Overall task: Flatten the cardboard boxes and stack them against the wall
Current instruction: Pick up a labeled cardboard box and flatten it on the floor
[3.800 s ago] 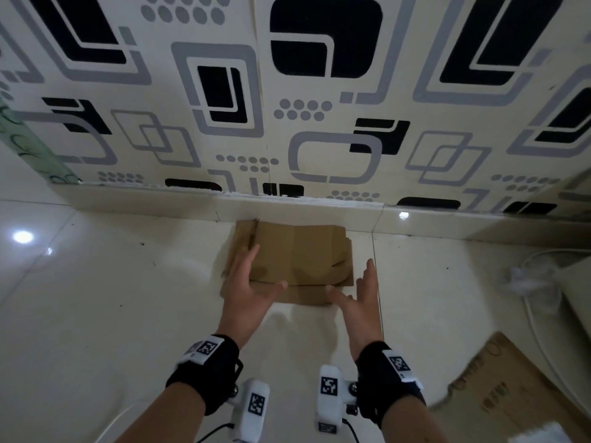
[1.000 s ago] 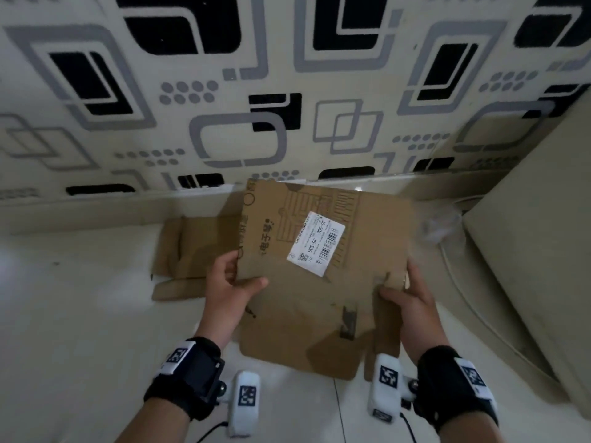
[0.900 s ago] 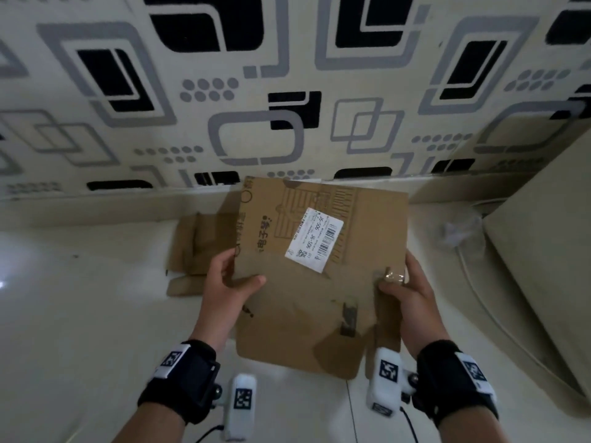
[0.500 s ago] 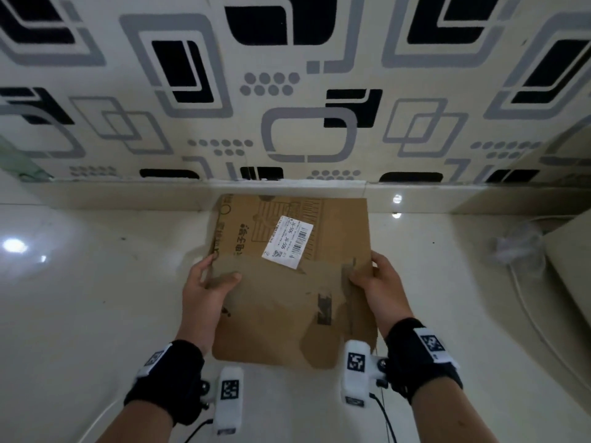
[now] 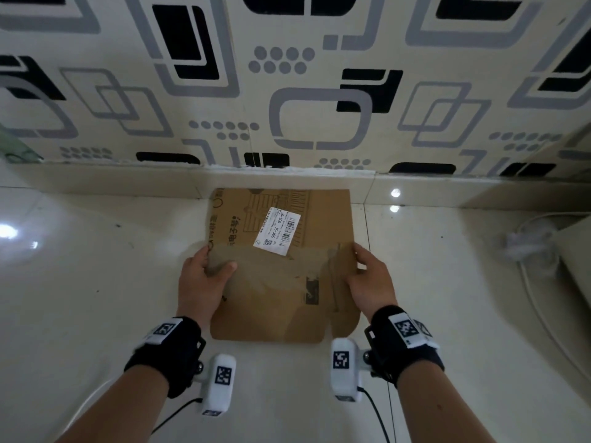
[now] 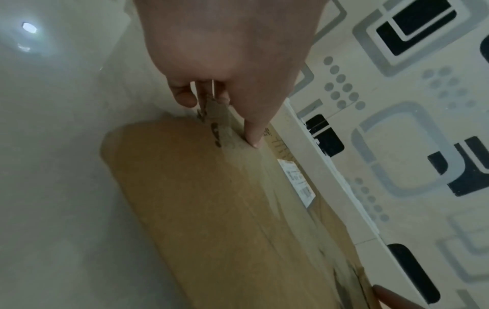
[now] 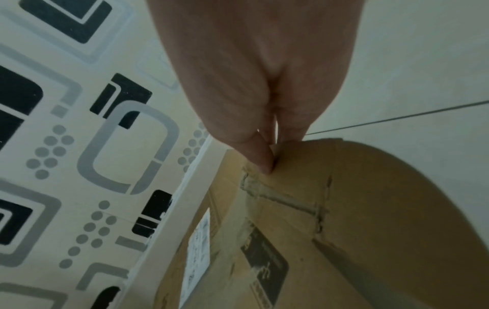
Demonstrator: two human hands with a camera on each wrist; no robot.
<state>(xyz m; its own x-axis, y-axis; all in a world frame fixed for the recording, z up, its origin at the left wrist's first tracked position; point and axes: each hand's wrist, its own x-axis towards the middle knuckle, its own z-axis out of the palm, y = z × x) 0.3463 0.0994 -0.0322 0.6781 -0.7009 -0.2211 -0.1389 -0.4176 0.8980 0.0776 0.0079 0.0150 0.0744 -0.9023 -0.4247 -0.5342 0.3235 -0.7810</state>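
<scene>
A flattened brown cardboard box (image 5: 281,282) with a white shipping label (image 5: 277,231) is held over the floor, its far edge close to the skirting board of the patterned wall (image 5: 287,91). My left hand (image 5: 204,276) pinches its left edge, thumb on top and fingers underneath. On the opposite edge my right hand (image 5: 367,279) pinches it the same way. The left wrist view shows the left thumb (image 6: 254,133) pressing on the cardboard (image 6: 211,198); the right wrist view shows the right thumb (image 7: 260,158) on the cardboard (image 7: 344,209). The smaller flattened box seen earlier is hidden beneath.
The floor (image 5: 96,282) is glossy pale tile. A cream skirting board (image 5: 128,183) runs along the base of the wall. At the right lie a crumpled clear plastic piece (image 5: 527,244), a white cable (image 5: 537,298) and the corner of a pale object (image 5: 579,247).
Both hands carried the labelled flattened box leftwards and lowered it towards the wall, so it now covers the smaller flattened box lying there. Both hands keep their hold on its side edges.
</scene>
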